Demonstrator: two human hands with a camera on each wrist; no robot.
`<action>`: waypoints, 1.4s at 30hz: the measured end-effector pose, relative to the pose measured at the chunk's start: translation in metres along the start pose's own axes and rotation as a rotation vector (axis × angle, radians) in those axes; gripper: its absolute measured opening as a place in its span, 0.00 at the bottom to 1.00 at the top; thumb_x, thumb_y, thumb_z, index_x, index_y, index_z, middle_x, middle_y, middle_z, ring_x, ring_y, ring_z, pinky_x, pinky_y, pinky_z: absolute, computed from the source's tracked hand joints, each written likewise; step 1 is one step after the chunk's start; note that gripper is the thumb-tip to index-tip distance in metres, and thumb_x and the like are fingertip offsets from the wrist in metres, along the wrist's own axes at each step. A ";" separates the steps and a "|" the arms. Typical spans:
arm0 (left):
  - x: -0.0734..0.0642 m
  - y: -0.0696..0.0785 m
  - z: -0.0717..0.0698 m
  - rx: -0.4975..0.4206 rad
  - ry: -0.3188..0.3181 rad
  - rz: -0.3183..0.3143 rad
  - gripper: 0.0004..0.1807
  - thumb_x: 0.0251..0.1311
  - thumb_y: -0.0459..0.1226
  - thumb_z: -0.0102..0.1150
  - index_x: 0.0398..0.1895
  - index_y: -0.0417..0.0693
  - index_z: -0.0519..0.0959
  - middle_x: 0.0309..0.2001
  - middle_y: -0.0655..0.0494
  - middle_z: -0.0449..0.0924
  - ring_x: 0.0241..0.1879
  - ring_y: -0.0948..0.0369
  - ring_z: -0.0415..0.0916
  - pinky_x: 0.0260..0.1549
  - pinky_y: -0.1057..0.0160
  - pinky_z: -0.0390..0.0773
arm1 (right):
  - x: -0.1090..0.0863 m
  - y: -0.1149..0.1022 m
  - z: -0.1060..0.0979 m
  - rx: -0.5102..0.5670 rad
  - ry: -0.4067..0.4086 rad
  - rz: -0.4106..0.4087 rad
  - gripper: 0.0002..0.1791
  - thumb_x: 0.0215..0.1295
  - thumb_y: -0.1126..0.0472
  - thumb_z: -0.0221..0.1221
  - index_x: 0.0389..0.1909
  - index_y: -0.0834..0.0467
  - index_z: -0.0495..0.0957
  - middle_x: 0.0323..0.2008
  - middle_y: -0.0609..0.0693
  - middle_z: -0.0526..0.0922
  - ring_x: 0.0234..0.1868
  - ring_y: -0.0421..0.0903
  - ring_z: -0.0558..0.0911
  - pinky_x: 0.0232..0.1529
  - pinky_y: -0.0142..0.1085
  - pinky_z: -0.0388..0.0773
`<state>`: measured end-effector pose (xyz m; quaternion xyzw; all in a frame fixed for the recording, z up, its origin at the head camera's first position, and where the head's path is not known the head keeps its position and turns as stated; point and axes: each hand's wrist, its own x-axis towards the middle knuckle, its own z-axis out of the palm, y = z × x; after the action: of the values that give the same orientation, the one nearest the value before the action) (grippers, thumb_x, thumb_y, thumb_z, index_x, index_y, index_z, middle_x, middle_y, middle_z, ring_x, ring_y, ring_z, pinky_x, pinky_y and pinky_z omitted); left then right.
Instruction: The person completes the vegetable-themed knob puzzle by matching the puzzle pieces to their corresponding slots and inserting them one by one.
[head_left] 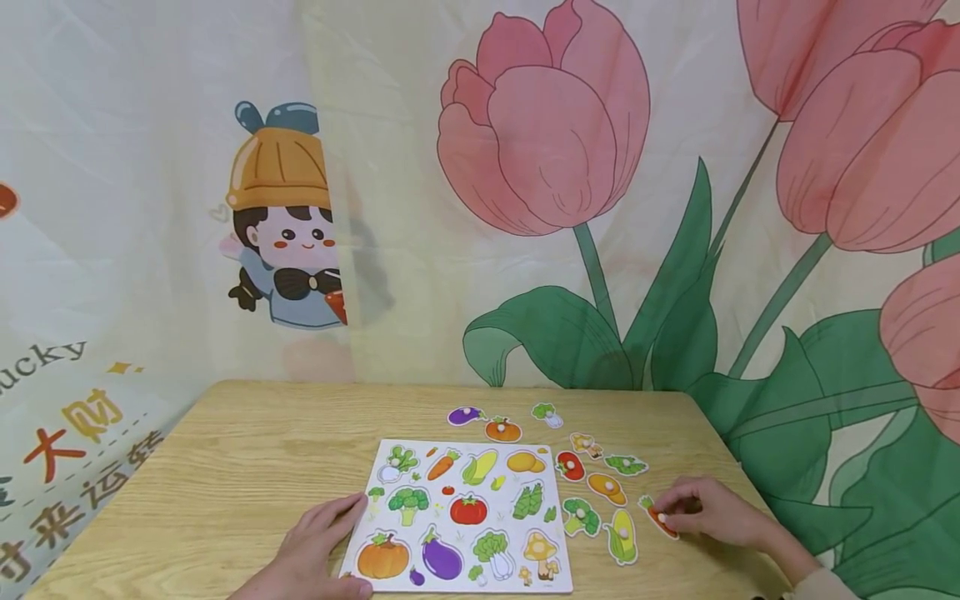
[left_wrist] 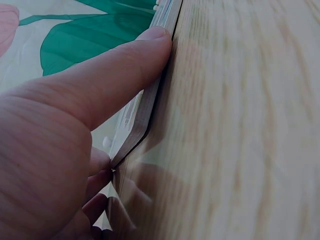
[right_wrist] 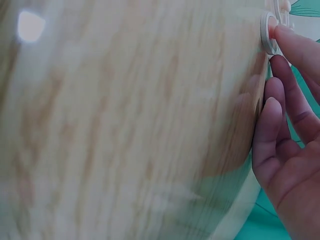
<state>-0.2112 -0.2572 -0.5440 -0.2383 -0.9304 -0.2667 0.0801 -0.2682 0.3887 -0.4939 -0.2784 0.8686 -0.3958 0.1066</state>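
Note:
A white puzzle board [head_left: 432, 512] printed with vegetables lies at the front of the table. My left hand [head_left: 315, 546] holds its near left corner, thumb on the front edge and fingers along the left side. In the left wrist view the thumb [left_wrist: 120, 65] presses against the board's edge [left_wrist: 147, 107]. To the right of the board, my right hand [head_left: 708, 510] pinches a carrot puzzle piece [head_left: 662, 525] with thumb and index finger, close over the tabletop. The right wrist view shows that piece [right_wrist: 266, 32] almost edge-on at the fingertips, with the other fingers curled near the table.
Beside the board lie corn [head_left: 622, 537], broccoli [head_left: 581, 517], potato [head_left: 607, 489], tomato [head_left: 571, 466], pea pod [head_left: 626, 464] and mushroom [head_left: 587, 445] pieces. Behind it are eggplant [head_left: 466, 415], pumpkin [head_left: 503, 429] and cabbage [head_left: 547, 415] pieces. A printed curtain [head_left: 405, 208] hangs behind the table [head_left: 247, 467].

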 end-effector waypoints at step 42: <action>0.003 0.019 -0.017 -0.102 -0.136 -0.130 0.63 0.49 0.60 0.80 0.81 0.35 0.62 0.79 0.38 0.61 0.74 0.30 0.55 0.60 0.20 0.60 | 0.060 -0.084 0.053 -0.114 0.346 0.216 0.03 0.63 0.57 0.75 0.36 0.49 0.91 0.30 0.42 0.85 0.34 0.41 0.79 0.34 0.31 0.78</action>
<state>-0.2047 -0.2511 -0.5199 -0.1987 -0.9323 -0.3018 -0.0132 -0.2626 0.2761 -0.4643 -0.1173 0.9197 -0.3741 -0.0182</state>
